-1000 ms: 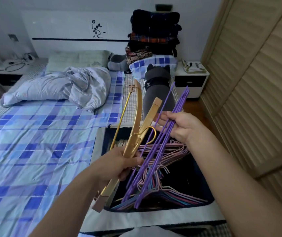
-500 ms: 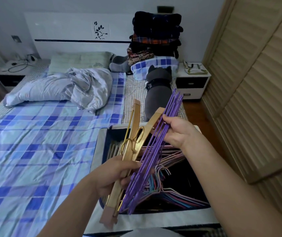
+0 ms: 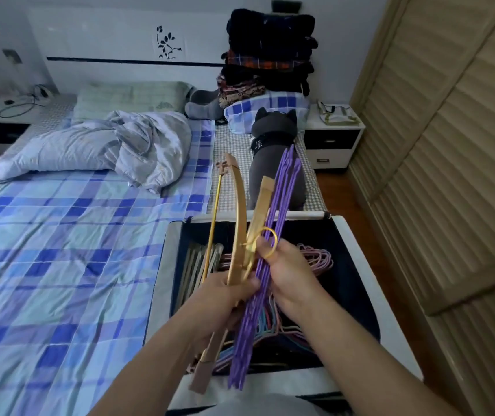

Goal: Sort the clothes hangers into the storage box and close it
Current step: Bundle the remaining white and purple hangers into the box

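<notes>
Progress: partway | box (image 3: 357,265) open on bed, many hangers inside | left hand (image 3: 225,298) gripping wooden hangers (image 3: 238,235) | right hand (image 3: 288,274) gripping purple hangers (image 3: 265,280) above box | left: stow, close

Checked bed (image 3: 60,265), crumpled duvet (image 3: 105,148), grey plush cat (image 3: 270,151), clothes pile (image 3: 270,52), nightstand w/ bag (image 3: 333,139), slatted wardrobe (image 3: 450,145)
</notes>
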### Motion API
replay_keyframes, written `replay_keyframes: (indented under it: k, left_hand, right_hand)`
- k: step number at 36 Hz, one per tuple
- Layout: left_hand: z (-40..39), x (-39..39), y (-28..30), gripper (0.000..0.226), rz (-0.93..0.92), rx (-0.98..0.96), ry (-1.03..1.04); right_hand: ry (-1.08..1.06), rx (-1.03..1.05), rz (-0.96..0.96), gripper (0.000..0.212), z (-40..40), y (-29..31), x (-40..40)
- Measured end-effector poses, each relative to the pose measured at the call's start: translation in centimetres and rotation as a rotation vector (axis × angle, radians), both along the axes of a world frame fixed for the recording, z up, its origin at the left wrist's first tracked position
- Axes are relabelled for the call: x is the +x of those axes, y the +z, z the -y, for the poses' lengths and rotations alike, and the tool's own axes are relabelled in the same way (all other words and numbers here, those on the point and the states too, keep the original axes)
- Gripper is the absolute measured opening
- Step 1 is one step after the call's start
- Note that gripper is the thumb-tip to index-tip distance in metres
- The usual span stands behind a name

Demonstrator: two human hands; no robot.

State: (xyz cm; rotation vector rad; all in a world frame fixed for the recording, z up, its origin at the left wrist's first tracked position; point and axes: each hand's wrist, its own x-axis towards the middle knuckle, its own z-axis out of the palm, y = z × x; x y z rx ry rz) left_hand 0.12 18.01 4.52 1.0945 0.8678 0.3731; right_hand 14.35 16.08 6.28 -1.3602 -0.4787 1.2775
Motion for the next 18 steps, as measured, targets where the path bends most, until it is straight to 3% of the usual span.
replay_keyframes:
  k: [8, 14, 18]
  left_hand:
    - [-2.7, -4.4, 1.9, 0.024, 0.084, 0.131, 0.424]
    - [-3.0, -7.7, 2.4, 0.020, 0.073, 0.115, 0.544]
    - [-2.5, -8.5, 1.9, 0.019, 0.065, 0.036, 0.595]
  right_hand:
    - [-0.119, -0.172, 0.011, 0.024, -2.1, -0.9, 4.6]
    - [0.063, -0.067, 0.318, 0.028, -3.0, -1.8, 6.1]
    - [0.288, 0.021, 0.321, 0.032, -3.2, -2.4, 7.1]
